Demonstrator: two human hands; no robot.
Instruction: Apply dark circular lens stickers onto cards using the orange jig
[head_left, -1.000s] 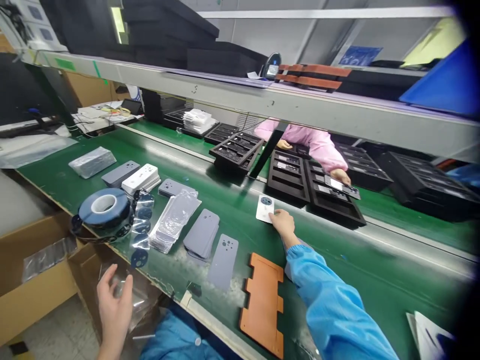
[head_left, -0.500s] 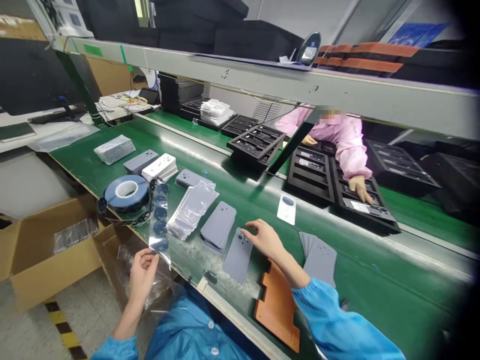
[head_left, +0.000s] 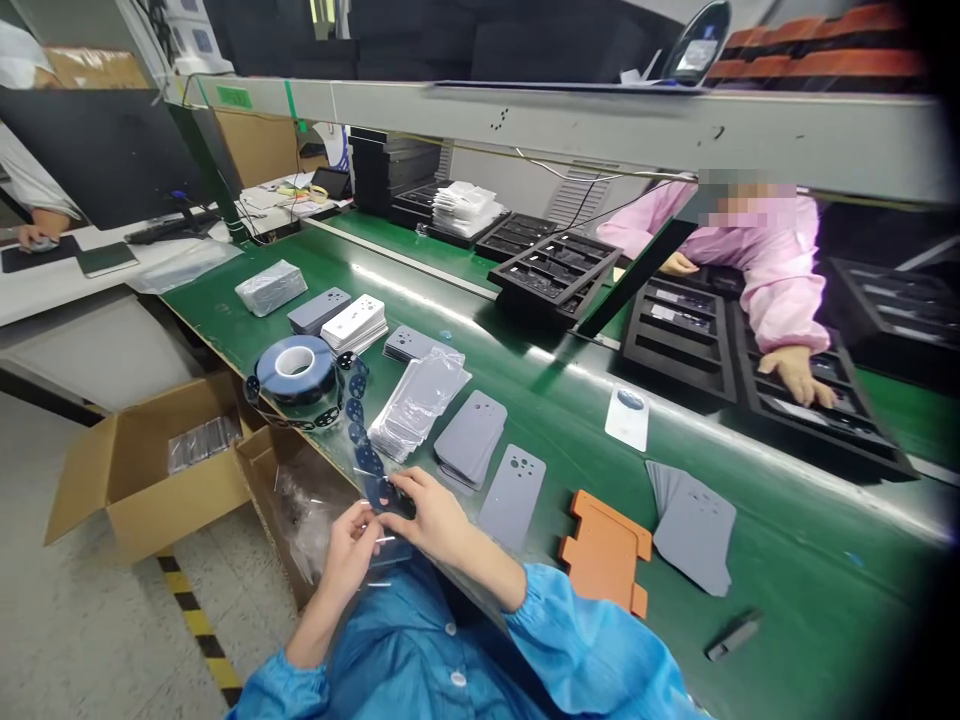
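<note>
Both my hands meet at the near edge of the green bench, over my lap. My left hand [head_left: 351, 545] and my right hand [head_left: 431, 512] pinch the hanging end of a clear film strip [head_left: 362, 442] that carries several round dark blue stickers. The strip runs up to a blue tape roll [head_left: 295, 368] on the bench. Just right of my hands lie a single grey phone back panel [head_left: 512, 484] and a small stack of grey panels [head_left: 471, 436]. An orange jig plate [head_left: 607, 548] lies by my right sleeve.
More grey panels [head_left: 694, 522] fan out on the right, and a white card [head_left: 628, 415] lies further out. Clear bags [head_left: 418, 400], white panels [head_left: 354, 323] and a wrapped pack [head_left: 271, 287] sit left. Open cardboard boxes [head_left: 142, 470] stand on the floor. A person in pink [head_left: 780, 280] works at black trays [head_left: 682, 340] opposite.
My right hand left the white card, drew back across the bench and joined my left hand on the sticker strip. The view swung left and down.
</note>
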